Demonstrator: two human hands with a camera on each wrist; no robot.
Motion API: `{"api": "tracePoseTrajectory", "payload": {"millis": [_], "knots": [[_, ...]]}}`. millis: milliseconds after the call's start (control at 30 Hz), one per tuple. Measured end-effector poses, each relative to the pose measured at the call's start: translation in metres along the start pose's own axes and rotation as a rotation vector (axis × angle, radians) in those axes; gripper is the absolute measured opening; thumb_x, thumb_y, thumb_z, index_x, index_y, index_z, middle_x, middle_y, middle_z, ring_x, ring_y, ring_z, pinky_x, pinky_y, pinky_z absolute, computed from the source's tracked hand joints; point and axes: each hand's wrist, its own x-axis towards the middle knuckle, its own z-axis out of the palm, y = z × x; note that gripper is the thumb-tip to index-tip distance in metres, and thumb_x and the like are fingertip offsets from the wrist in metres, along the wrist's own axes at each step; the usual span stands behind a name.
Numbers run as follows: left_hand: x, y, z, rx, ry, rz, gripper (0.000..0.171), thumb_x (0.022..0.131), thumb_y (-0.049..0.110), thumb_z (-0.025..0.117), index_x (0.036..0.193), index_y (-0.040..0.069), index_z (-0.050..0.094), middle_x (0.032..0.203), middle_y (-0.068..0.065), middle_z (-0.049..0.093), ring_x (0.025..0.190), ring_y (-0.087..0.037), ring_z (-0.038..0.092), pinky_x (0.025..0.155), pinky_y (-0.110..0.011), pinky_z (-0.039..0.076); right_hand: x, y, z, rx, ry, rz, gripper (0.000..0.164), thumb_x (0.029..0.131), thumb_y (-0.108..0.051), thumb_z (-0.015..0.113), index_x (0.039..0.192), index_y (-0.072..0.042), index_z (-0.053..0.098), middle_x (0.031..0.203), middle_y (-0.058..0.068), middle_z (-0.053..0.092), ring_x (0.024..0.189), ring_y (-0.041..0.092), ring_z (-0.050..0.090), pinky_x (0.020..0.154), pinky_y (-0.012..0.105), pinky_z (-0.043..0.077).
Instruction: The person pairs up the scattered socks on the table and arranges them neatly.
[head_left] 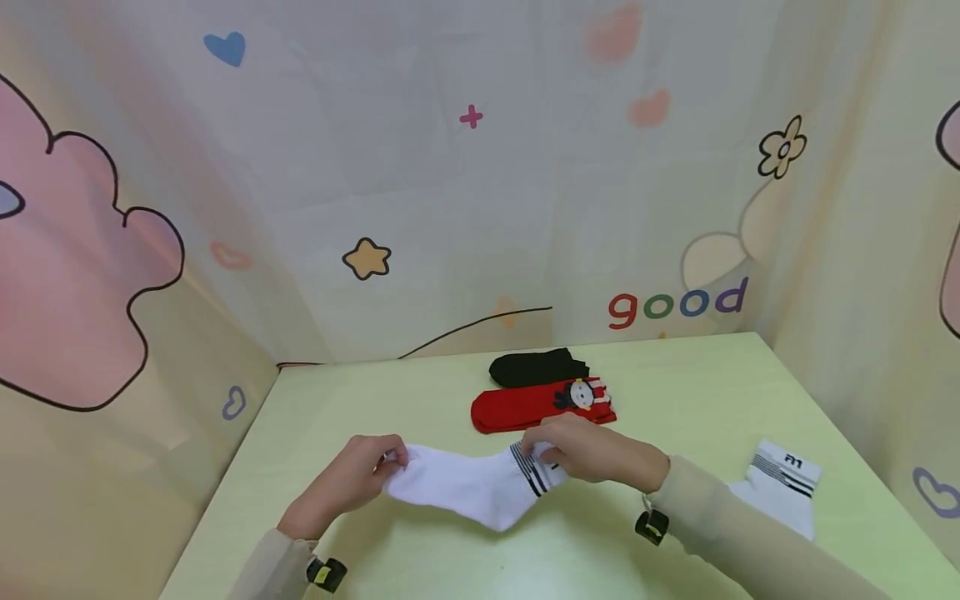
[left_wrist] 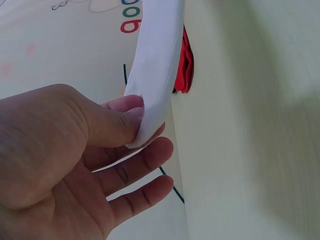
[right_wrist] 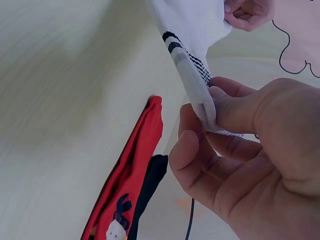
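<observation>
A white sock with dark stripes near its cuff is stretched sideways above the table, held at both ends. My left hand pinches the toe end between thumb and forefinger; in the left wrist view the other fingers of that hand are spread loosely below. At the striped cuff, my right hand grips the fabric, and the right wrist view shows the thumb of this hand pressing the cuff against the fingers. The sock's heel hangs down between the hands.
Behind the held sock lie red socks with a cartoon figure, and beyond them black socks. Another white striped sock lies at the right, partly hidden by my right sleeve. A printed curtain borders the pale table.
</observation>
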Motion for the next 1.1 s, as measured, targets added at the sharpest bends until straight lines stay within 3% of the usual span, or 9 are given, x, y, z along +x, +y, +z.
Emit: {"api": "tracePoseTrajectory", "payload": {"millis": [433, 700, 1100], "knots": [[0.023, 0.021, 0.020, -0.059, -0.064, 0.040, 0.024, 0.089, -0.011, 0.066, 0.085, 0.012, 0.068, 0.082, 0.003, 0.068, 0.070, -0.009, 0.052, 0.066, -0.025, 0.048, -0.019, 0.023, -0.017, -0.045, -0.036, 0.076, 0.024, 0.093, 0.002, 0.070, 0.104, -0.020, 0.071, 0.104, -0.005, 0.068, 0.098, 0.016, 0.060, 0.086, 0.034, 0.055], [0.034, 0.033, 0.029, -0.064, -0.124, 0.034, 0.022, 0.091, -0.009, 0.066, 0.088, 0.012, 0.071, 0.086, 0.003, 0.069, 0.074, -0.011, 0.056, 0.069, -0.026, 0.051, -0.031, 0.037, -0.023, -0.002, -0.063, 0.060, 0.024, 0.093, 0.005, 0.070, 0.102, -0.018, 0.070, 0.105, 0.000, 0.067, 0.098, 0.020, 0.061, 0.080, 0.030, 0.058], [0.047, 0.044, 0.043, -0.108, -0.190, 0.045, 0.020, 0.093, -0.007, 0.064, 0.089, 0.012, 0.072, 0.088, 0.004, 0.069, 0.076, -0.010, 0.056, 0.071, -0.024, 0.050, -0.047, 0.057, -0.024, 0.018, -0.104, 0.070, 0.027, 0.093, 0.004, 0.070, 0.103, -0.021, 0.071, 0.103, -0.007, 0.068, 0.092, 0.014, 0.059, 0.081, 0.031, 0.054]]}}
